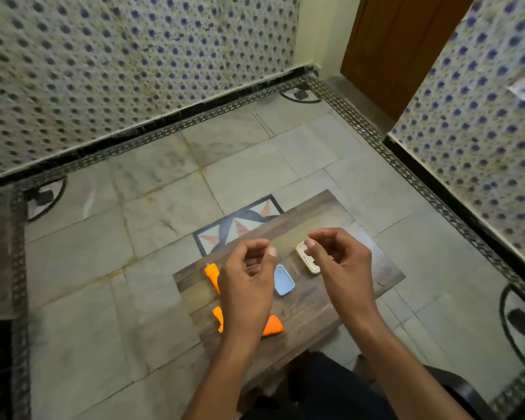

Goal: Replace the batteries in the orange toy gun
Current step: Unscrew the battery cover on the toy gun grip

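Two hands hover apart, loosely curled and seemingly empty, the left hand (246,286) above, the right hand (340,268) beside the orange toy gun (212,274) on the table (315,313), likely light rigid plastic, best gripped by its handle.

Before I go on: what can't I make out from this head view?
Head view only:
1. orange toy gun: middle hidden behind left hand.
2. cream object: partly behind right hand, too blurred to identify.
3. Whether either hand pinches anything: too small, blurred.
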`<action>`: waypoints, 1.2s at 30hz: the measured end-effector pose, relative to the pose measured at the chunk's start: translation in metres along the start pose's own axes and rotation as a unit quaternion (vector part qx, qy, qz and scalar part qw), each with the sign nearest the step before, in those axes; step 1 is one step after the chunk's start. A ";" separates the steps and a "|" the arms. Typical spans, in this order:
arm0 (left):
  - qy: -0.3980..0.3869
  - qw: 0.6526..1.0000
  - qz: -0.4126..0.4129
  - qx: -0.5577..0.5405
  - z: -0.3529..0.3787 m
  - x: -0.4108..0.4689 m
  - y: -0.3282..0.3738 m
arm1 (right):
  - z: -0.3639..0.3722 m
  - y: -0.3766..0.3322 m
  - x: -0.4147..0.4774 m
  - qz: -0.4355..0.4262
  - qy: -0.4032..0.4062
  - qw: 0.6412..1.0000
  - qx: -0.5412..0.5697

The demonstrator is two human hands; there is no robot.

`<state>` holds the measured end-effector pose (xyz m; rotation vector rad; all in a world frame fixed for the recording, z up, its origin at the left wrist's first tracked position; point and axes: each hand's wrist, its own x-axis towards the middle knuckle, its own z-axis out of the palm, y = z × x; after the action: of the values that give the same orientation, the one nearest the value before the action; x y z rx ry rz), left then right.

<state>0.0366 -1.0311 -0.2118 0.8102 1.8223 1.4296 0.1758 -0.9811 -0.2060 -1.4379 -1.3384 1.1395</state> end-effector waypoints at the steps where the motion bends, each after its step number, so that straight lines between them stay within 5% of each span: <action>1: 0.001 1.000 -0.003 0.000 0.001 -0.002 -0.003 | -0.002 0.001 -0.002 -0.003 -0.005 1.000 -0.011; 10: 0.047 0.999 -0.017 0.001 0.046 0.002 -0.024 | -0.021 0.031 0.045 0.004 -0.071 0.997 -0.023; 21: 0.173 0.979 -0.111 -0.009 0.146 0.052 -0.148 | -0.007 0.167 0.167 0.042 -0.203 0.978 -0.026; 36: 0.200 0.979 0.009 -0.039 0.193 0.113 -0.384 | 0.071 0.399 0.191 -0.042 -0.178 0.983 0.028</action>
<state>0.1035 -0.9112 -0.6348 0.5254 2.0368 1.7621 0.2012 -0.8200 -0.6229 -1.1603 -1.5798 1.4131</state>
